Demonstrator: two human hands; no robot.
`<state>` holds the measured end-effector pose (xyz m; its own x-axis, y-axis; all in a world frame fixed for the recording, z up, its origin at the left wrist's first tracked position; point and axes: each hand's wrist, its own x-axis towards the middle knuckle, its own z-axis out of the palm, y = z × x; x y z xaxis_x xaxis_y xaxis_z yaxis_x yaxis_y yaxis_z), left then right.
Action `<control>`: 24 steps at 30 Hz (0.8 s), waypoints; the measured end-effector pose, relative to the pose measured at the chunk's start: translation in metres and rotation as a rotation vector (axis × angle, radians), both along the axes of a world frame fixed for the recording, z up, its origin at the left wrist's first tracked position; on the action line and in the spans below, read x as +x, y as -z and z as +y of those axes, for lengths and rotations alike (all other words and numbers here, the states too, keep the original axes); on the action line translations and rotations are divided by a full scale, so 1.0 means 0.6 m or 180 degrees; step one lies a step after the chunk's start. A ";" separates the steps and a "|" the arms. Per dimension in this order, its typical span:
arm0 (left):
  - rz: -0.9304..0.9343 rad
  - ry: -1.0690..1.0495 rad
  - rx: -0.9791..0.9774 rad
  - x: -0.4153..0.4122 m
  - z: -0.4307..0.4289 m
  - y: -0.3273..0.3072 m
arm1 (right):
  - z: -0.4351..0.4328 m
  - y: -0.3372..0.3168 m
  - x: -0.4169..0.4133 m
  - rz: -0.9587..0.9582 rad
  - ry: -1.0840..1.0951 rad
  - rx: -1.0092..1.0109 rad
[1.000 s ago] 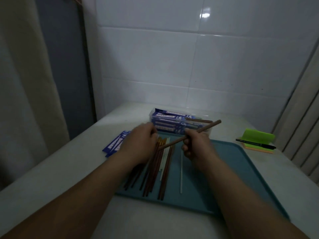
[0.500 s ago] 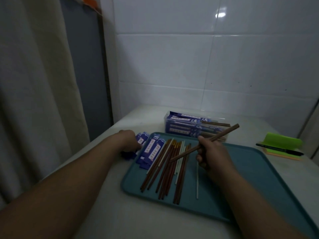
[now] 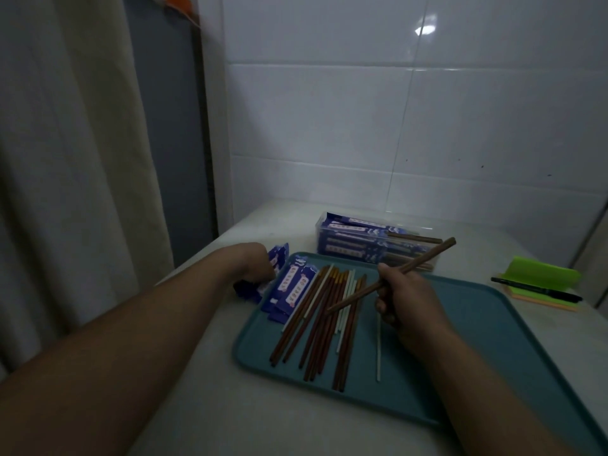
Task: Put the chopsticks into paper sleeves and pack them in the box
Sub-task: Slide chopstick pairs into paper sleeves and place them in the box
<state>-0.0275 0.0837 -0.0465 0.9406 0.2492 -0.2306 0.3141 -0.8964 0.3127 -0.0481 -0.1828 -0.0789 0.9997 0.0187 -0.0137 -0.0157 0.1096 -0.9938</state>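
Note:
My right hand (image 3: 403, 299) grips a pair of brown chopsticks (image 3: 424, 263) that slant up toward the clear box (image 3: 373, 243), which holds several sleeved pairs. Several loose brown and white chopsticks (image 3: 324, 319) lie in a row on the teal tray (image 3: 493, 343). My left hand (image 3: 255, 263) rests on a pile of blue paper sleeves (image 3: 292, 286) at the tray's left edge, fingers curled down onto them; whether it pinches one is hidden.
A green and orange sticky-note pad (image 3: 543, 281) with a black pen (image 3: 536, 287) lies right of the tray. A tiled wall stands behind the table, a curtain hangs at the left. One white chopstick (image 3: 378, 350) lies apart on the tray.
My left hand has moved left from the loose chopsticks to the pile of sleeves. The right hand keeps holding its pair at the same slant. The view has shifted left.

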 end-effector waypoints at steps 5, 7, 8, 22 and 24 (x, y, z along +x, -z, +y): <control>-0.0669 -0.0284 -0.0756 -0.016 0.022 -0.009 | -0.002 0.002 0.003 -0.0011 0.0056 -0.0012; -0.0919 -0.0331 -0.1156 -0.029 0.014 -0.024 | -0.004 0.002 0.005 -0.0012 0.0066 -0.0006; -0.0978 -0.0305 -0.1334 -0.035 0.004 -0.031 | -0.004 0.002 0.006 -0.0002 0.0075 0.0004; -0.1045 0.1016 0.0354 -0.010 -0.159 0.016 | -0.068 -0.019 0.010 -0.0109 0.0582 -0.0511; -0.1134 0.1148 0.0466 0.001 -0.173 0.023 | -0.072 -0.011 0.017 -0.0110 0.0608 -0.0680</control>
